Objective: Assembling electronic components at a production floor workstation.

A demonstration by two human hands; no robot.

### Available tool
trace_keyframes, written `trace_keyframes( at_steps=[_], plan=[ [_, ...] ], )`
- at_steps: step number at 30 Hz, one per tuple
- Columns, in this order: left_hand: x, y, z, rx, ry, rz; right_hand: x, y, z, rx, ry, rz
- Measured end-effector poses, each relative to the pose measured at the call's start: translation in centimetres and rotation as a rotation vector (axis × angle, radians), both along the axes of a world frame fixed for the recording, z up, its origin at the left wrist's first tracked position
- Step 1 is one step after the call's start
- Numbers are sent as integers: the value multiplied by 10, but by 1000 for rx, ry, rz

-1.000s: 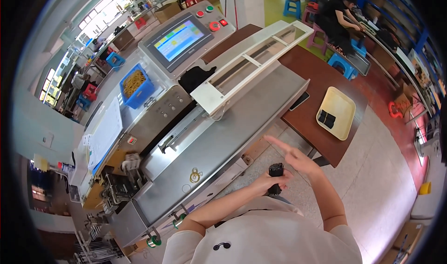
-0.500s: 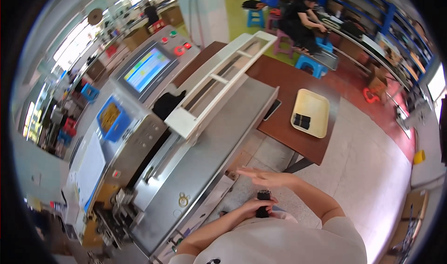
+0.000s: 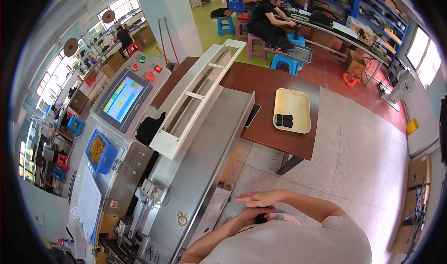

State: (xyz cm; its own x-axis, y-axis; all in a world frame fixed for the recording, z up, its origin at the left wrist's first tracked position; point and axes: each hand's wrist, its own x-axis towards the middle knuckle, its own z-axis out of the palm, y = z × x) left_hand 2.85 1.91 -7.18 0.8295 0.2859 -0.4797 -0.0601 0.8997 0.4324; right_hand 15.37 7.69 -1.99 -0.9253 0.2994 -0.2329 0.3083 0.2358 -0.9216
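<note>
My left hand [image 3: 251,214] is wrapped round a small black bundle [image 3: 261,219] close to my body. Most of the bundle is hidden under my hands, so I cannot make out its exact kind. Above it, my right hand [image 3: 261,198] lies flat over the bundle's top end with its fingers stretched out to the left. Whether its palm touches the bundle, I cannot tell. Beside my hands runs the machine's long grey metal table [image 3: 205,157], with a few tan rubber bands [image 3: 182,219] on its near part.
Black bundles lie in a cream tray [image 3: 305,112] on the brown table [image 3: 260,80]; a phone [image 3: 253,115] rests at its edge. Left stand a touchscreen [image 3: 123,98], a blue basket [image 3: 107,157] of rubber bands and a white guard frame [image 3: 191,101]. People sit working at a far bench.
My right hand has come down from above the bundle onto or just over its top end, covering it. The view has swung, so the surroundings sit differently in it.
</note>
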Motion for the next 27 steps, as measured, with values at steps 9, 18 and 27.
trace_keyframes(
  at_steps=[9,18,27],
  plan=[
    [-5,16,31,-21,-30,230,21,19,5,-259,294,-440],
    [-17,27,70,113,-21,49,4,-16,41,-711,483,-438],
    [-2,75,130,365,141,97,2,38,81,-603,547,-513]
  ],
)
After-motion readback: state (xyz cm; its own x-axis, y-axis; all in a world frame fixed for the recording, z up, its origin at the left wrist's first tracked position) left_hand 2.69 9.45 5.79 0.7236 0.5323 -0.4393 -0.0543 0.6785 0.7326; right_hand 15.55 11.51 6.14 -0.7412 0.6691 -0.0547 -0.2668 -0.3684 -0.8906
